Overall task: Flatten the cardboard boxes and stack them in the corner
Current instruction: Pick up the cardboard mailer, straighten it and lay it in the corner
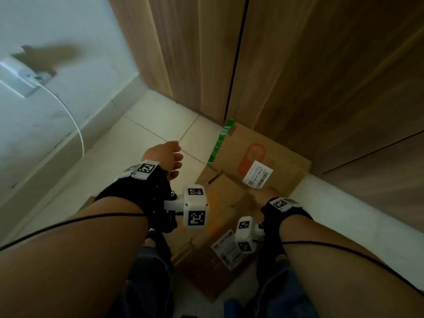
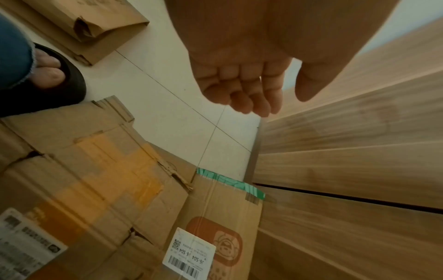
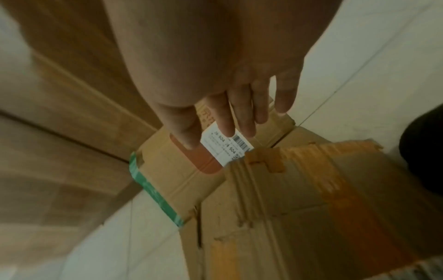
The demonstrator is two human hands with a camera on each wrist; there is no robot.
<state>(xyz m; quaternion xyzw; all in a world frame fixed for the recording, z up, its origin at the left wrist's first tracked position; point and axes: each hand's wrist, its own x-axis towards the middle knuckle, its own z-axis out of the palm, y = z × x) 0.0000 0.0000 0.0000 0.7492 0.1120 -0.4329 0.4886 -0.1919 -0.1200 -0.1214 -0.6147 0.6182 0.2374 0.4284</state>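
Looks like the stacking step: two flattened cardboard boxes (image 1: pixel 231 203) lie overlapped on the tile under both hands, against the wooden cabinet (image 1: pixel 298 65). Left hand (image 1: pixel 169 157) hovers with loosely relaxed fingers, holding nothing; right hand (image 3: pixel 230 91) has straight, spread fingers just above the shipping label (image 3: pixel 225 147). Next probably squaring them up.

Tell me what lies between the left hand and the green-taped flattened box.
Only bare floor tile between left hand and green-taped box; left wrist view shows it.
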